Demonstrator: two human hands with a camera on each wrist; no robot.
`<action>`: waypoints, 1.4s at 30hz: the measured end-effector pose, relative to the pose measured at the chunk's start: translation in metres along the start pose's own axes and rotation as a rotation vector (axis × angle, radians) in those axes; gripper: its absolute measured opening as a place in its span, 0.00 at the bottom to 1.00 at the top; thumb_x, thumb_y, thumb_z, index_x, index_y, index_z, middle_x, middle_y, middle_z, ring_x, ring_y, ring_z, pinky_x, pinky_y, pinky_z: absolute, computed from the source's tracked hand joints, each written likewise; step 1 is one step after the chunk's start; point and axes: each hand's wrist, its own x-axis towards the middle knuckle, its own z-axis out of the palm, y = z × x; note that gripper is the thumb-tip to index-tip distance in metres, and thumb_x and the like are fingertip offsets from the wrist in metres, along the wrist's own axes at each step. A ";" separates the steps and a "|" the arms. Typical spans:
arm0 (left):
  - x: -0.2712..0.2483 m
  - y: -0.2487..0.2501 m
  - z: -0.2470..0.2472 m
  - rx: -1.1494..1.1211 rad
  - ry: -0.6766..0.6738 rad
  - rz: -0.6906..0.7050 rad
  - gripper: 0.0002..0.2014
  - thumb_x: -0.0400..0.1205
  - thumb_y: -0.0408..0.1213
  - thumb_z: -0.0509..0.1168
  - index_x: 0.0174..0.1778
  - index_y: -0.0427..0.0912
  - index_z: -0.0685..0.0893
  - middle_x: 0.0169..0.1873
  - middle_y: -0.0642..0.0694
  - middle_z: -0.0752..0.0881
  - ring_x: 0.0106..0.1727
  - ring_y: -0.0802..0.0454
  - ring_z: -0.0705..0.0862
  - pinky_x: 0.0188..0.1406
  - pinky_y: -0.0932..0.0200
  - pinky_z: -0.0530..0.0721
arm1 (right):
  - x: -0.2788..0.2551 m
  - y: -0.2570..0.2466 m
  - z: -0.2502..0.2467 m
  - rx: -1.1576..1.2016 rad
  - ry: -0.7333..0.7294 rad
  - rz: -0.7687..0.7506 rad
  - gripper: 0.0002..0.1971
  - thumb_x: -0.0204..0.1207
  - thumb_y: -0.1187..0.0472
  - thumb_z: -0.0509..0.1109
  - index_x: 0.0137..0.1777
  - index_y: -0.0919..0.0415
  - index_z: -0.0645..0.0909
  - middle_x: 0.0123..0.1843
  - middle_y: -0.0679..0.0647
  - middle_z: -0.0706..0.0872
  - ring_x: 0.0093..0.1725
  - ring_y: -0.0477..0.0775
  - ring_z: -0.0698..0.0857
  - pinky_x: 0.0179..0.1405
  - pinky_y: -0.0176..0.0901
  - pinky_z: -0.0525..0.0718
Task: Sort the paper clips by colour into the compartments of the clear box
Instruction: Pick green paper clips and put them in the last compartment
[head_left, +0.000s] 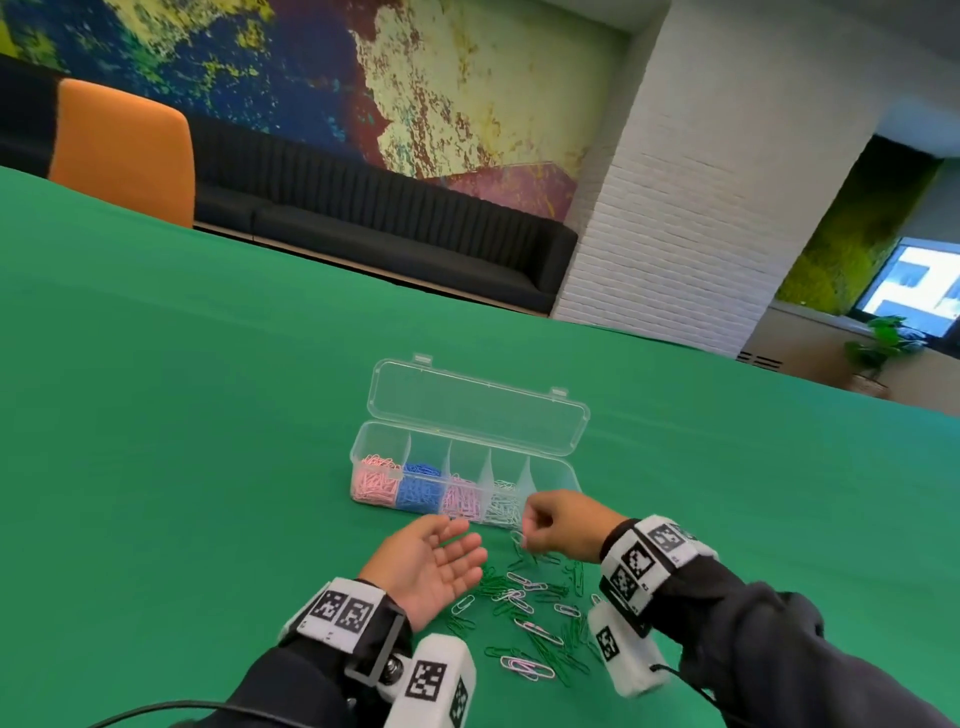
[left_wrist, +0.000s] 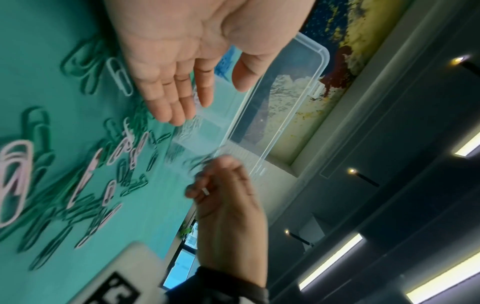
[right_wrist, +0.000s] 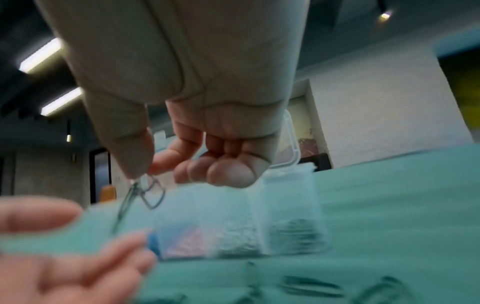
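Note:
The clear box (head_left: 540, 470) lies with its lid open on the green table. From left to right its compartments hold pink, blue, pink and white clips, and the right wrist view shows green ones (right_wrist: 296, 232) in the end compartment. Loose green, white and pink clips (head_left: 530, 618) lie scattered between my wrists. My right hand (head_left: 524, 538) hovers just in front of the box and pinches a few green clips (right_wrist: 153, 195) between thumb and forefinger. Left of it my left hand (head_left: 457, 553) lies palm up, fingers straight, holding nothing.
An orange chair (head_left: 124, 150) and a dark bench (head_left: 395, 234) stand beyond the far table edge. The green table (head_left: 182, 415) stretches wide to the left and right of the box.

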 end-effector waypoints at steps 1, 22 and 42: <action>0.000 -0.004 0.001 -0.006 0.004 -0.034 0.13 0.85 0.39 0.55 0.48 0.33 0.80 0.42 0.34 0.83 0.44 0.40 0.82 0.45 0.48 0.80 | -0.002 -0.005 -0.004 0.102 0.036 -0.038 0.10 0.77 0.63 0.68 0.37 0.52 0.73 0.34 0.43 0.78 0.31 0.39 0.75 0.31 0.25 0.76; -0.010 -0.007 0.008 0.561 0.007 0.354 0.11 0.83 0.32 0.60 0.47 0.45 0.88 0.55 0.54 0.87 0.63 0.55 0.77 0.66 0.55 0.64 | 0.003 0.013 0.029 -0.219 -0.093 0.155 0.13 0.76 0.64 0.67 0.32 0.51 0.70 0.34 0.44 0.75 0.42 0.49 0.78 0.51 0.39 0.80; 0.000 -0.010 0.001 -0.098 0.083 0.031 0.17 0.89 0.39 0.50 0.48 0.32 0.80 0.41 0.35 0.86 0.44 0.41 0.84 0.41 0.50 0.80 | 0.022 -0.003 0.040 -0.203 -0.053 0.311 0.08 0.75 0.56 0.71 0.47 0.59 0.78 0.47 0.54 0.81 0.45 0.51 0.79 0.52 0.42 0.81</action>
